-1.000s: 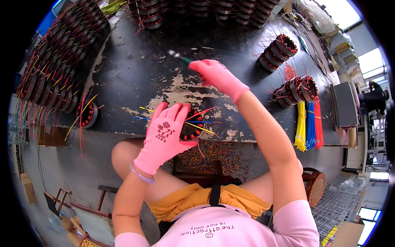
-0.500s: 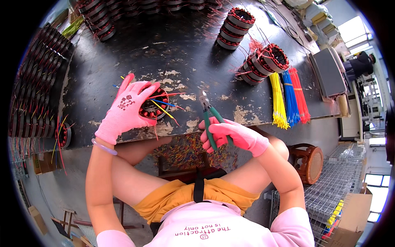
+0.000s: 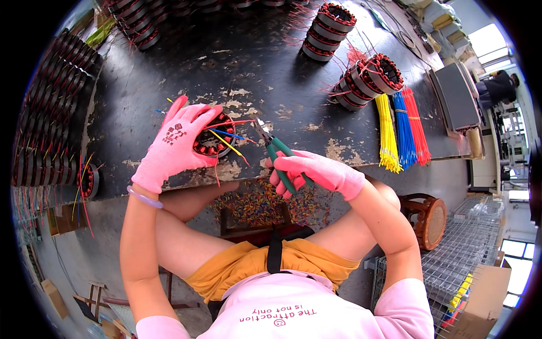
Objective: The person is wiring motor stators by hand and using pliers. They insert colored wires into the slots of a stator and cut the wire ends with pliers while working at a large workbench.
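My left hand (image 3: 178, 138), in a pink glove, grips a motor stator (image 3: 230, 148) from its left side on the worn black bench. Red windings line its ring, and red, blue and yellow wires (image 3: 228, 139) stick out to the right. In my pink-gloved right hand (image 3: 316, 172) is a pair of green-handled wire cutters (image 3: 276, 148). Their jaws point up and left, at the end of a red wire (image 3: 243, 121); whether they touch it I cannot tell. Part of the stator is hidden under my left fingers.
Stacked stators (image 3: 330, 31) stand at the far right, with a leaning stack (image 3: 370, 82) nearer. Beside it lie yellow (image 3: 388, 133), blue (image 3: 402, 130) and red wire bundles (image 3: 416, 127). Many stators (image 3: 48, 124) fill the left side. Wire scraps (image 3: 254, 206) lie below the bench edge.
My right hand has moved the wire cutters up and left, so their jaws are now by the red wire's end. The left hand still grips the stator, nearly unmoved.
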A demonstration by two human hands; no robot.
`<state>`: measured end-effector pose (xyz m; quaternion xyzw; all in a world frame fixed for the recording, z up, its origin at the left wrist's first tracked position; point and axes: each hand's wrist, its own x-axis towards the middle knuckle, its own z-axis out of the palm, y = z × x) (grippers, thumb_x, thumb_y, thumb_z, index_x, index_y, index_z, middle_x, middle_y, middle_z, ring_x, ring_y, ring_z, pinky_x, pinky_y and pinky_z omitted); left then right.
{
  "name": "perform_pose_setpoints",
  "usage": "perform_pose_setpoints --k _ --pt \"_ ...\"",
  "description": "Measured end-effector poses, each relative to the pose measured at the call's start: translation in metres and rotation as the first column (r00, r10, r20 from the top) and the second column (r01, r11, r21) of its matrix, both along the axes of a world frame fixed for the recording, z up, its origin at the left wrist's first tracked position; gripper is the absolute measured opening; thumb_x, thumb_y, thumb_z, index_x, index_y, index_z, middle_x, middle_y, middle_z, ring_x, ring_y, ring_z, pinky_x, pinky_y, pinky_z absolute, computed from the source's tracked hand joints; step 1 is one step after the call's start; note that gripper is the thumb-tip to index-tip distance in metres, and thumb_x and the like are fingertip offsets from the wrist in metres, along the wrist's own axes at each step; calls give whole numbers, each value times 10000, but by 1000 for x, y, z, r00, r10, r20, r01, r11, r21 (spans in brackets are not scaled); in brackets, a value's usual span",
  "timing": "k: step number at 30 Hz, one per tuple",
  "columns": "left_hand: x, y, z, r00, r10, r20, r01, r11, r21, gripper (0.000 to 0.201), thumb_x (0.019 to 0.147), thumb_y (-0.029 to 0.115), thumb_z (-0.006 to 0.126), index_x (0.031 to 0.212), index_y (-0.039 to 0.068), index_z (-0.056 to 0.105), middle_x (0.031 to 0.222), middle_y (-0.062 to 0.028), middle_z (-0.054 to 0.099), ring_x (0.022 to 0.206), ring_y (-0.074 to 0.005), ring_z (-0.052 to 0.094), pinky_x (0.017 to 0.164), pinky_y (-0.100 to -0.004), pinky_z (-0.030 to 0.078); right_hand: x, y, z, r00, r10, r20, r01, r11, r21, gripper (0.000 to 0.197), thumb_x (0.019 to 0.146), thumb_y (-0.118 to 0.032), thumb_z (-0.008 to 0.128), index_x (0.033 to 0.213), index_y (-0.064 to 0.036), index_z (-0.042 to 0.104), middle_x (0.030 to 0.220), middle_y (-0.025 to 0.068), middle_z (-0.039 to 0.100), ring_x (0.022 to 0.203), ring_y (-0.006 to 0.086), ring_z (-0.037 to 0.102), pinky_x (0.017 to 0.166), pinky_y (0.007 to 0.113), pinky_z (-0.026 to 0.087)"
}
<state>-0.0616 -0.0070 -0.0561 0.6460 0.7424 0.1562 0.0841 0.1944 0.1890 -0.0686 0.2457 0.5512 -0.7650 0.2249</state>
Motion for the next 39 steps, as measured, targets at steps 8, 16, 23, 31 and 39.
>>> perform_pose_setpoints --k 8,16,23,31,39 --pt "1 1 0 1000 1 -27 1 999 53 975 590 300 909 1467 124 523 1366 -144 569 1350 -370 486 1262 -497 248 -9 -7 4 988 -149 -51 153 983 100 467 1011 -450 593 1166 -9 582 867 84 662 717 152 670 594 301 542" --pt "21 -4 -4 990 137 -42 -134 988 73 987 625 311 898 1483 52 485 1404 -176 561 1313 -372 515 1172 -485 364 14 5 20 996 -66 55 65 998 21 580 1065 -441 513 1414 22 490 1126 102 673 957 185 704 851 329 576" --pt "17 -1 -4 995 98 -22 -97 994 45 975 615 299 900 1469 45 503 1426 -154 558 1314 -369 521 1167 -464 377 14 -4 20 999 1 33 -3 998 63 539 1029 -465 583 1362 -48 510 1115 64 665 958 149 677 832 298 523" --pt "16 -2 -6 996 82 -20 -80 994 72 950 619 306 901 1446 40 515 1421 -155 561 1313 -353 530 1186 -463 358 8 -12 22 999 28 39 -34 988 151 553 1041 -446 573 1411 -44 485 1104 56 658 949 147 668 862 304 519" --pt "16 -2 -8 996 82 -19 -80 994 77 949 622 308 900 1445 38 513 1422 -154 561 1315 -348 533 1200 -465 346 0 -14 12 997 -78 21 76 994 84 458 1043 -435 575 1315 -67 559 1045 70 660 858 154 685 762 299 562"
